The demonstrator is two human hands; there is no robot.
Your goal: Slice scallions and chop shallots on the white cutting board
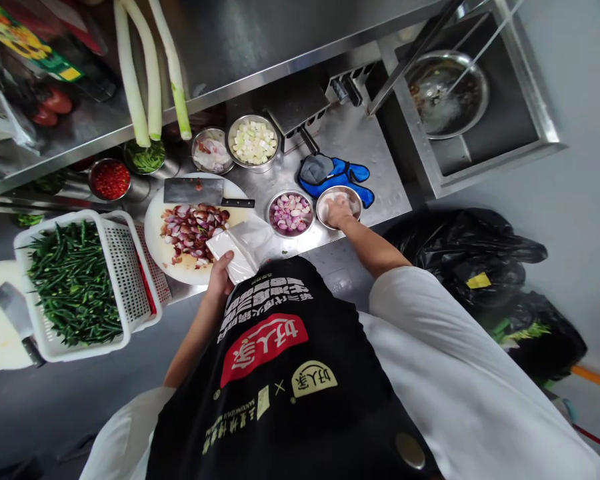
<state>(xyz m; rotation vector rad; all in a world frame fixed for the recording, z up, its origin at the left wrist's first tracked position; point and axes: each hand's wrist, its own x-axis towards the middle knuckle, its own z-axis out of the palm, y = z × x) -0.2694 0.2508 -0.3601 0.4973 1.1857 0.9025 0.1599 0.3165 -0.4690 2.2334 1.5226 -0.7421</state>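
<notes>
1. Nearest the apron [300, 400], the left hand [223, 272] grasps a white packet [236, 259] at the near edge of the cutting board [154, 223]. Its clear film [261, 235] trails loosely; a sideways sweep could drag shallot pieces [195, 230] off.

2. The right hand [341, 212] is inside a small metal bowl [360, 212] near the worktop's [387, 190] front edge. Whether its fingers clench anything cannot be told. Uneven pressure on the rim could tip it.

3. Just beside stands the bowl of peeled shallots [280, 234]; a careless withdrawal could jolt it.

4. Beyond, a cleaver [195, 191] lies unguarded; reaching across risks a cut.

5. Overhead, leeks [153, 80] overhang the shelf [220, 60]; a knock could drop them.
</notes>
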